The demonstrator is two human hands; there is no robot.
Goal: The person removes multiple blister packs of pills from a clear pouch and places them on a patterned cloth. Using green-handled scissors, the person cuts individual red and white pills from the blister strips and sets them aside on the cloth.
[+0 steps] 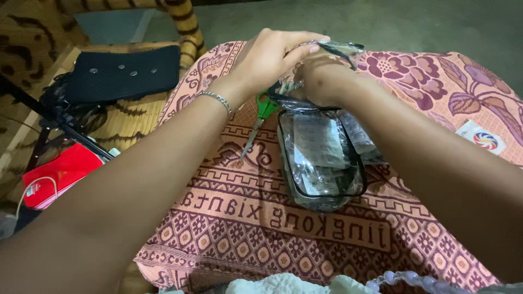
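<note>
Evidently both hands work the top of a clear plastic pouch with black edging (pixel 322 163): the left hand (pixel 272 57) pinches its upper flap, the right hand (pixel 321 81), closed just below, probably grips the opening, so keep the pull steady.

Both hands grip the top edge of a clear plastic pouch (pixel 322 158) with black trim: left hand (pixel 271 57) on top, right hand (pixel 322 80) just beside it. Green-handled scissors (pixel 258 120) lie on the patterned pink cloth (pixel 305 239) near the pouch. Black pad (pixel 122 73) and red case (pixel 60 175) at left.
</note>
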